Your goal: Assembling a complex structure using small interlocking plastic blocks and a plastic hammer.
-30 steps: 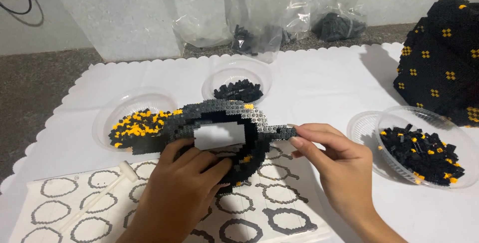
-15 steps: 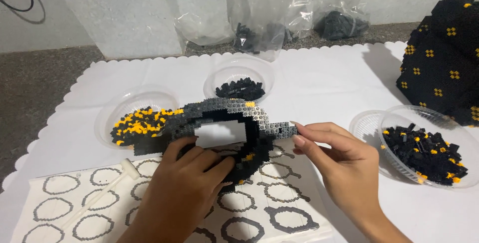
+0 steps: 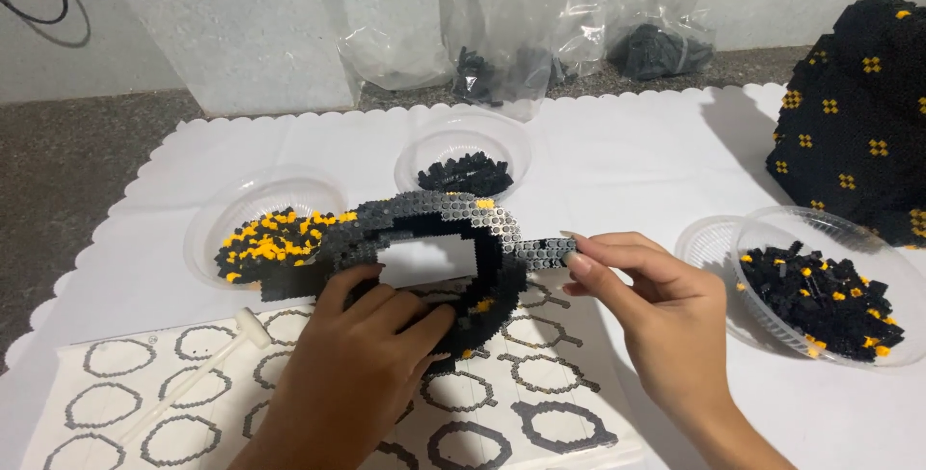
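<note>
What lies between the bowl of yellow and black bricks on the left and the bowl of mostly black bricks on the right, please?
In the head view, the black brick ring lies between them, held by the left hand and right hand.

Bright, even overhead light, soft shadows, sharp focus, slight wide-angle distortion

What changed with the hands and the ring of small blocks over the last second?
The block ring tipped up a little, so more of the white cloth shows through its opening. The left hand kept its grip on the ring's lower edge, and the right hand kept pinching the grey tab on the ring's side. The bowls and the printed sheet stayed put.
</note>
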